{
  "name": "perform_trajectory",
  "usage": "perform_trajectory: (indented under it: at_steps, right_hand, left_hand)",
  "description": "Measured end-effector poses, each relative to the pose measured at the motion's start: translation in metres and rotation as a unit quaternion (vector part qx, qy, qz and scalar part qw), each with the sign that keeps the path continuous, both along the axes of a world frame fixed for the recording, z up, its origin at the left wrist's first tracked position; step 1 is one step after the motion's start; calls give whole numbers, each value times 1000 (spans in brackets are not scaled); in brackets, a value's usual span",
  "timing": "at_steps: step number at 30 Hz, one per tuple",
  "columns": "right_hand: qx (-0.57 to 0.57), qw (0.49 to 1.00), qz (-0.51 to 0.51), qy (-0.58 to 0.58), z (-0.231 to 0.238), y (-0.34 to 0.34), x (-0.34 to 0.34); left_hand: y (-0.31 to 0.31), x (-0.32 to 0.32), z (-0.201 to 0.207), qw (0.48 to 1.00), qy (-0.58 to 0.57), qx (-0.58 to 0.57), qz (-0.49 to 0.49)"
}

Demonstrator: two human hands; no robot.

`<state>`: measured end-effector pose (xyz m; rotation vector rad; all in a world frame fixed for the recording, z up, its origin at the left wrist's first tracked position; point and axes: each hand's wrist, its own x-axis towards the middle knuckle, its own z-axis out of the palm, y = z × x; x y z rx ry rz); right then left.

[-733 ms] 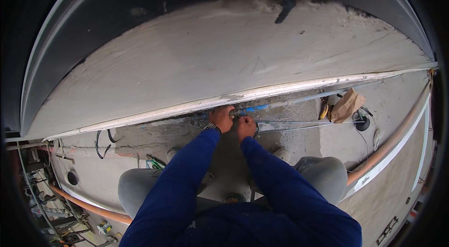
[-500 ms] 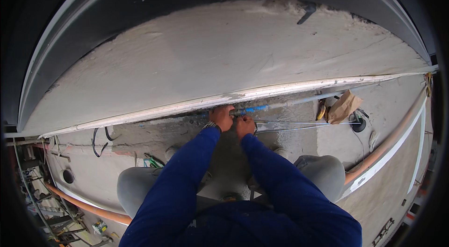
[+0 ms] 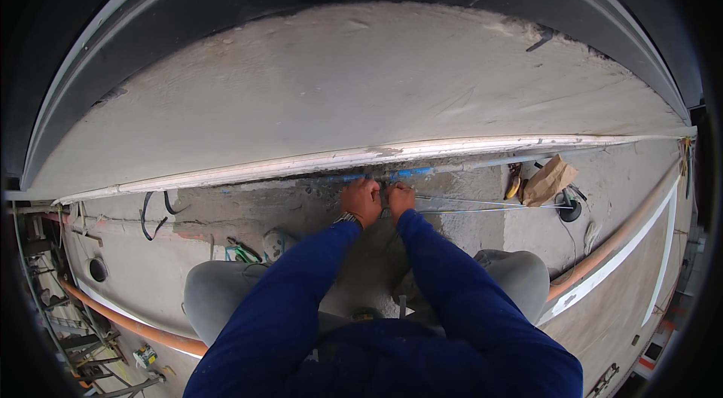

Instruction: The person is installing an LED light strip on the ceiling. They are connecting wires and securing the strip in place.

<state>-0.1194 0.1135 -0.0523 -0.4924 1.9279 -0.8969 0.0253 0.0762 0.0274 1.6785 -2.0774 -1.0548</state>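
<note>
In the head view, the blue pipe lies low along the foot of the pale wall, just beyond your fingers on the far side. Its long axis runs left to right, with the right end leading slightly farther away, so it crosses in front of both your forearms. Your left hand and right hand sit side by side near it, about equally close, though the bluest stretch shows just to the right of the right hand's fingers. The fingers of both hands are curled inward, but you hide their tips with your own knuckles, so I cannot tell what either hand grasps or whether it touches the pipe. Thin pale cords run from beside your right hand toward the round black object on the right; whether your fingers pinch them I cannot tell. Near that object lies a brown paper bag. Off to the left, a green-handled tool rests on the floor, beyond your left knee.
</note>
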Motion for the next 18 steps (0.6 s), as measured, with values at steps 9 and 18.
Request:
perform_trajectory:
  at_steps: [9, 18]
  right_hand:
    - [-43, 998, -26, -49, 0, -1, 5]
    - [-15, 999, 39, 2, -8, 1, -3]
  left_hand:
    - [-5, -27, -64, 857, 259, 335, 294]
    - [12, -23, -88, 767, 329, 437, 336]
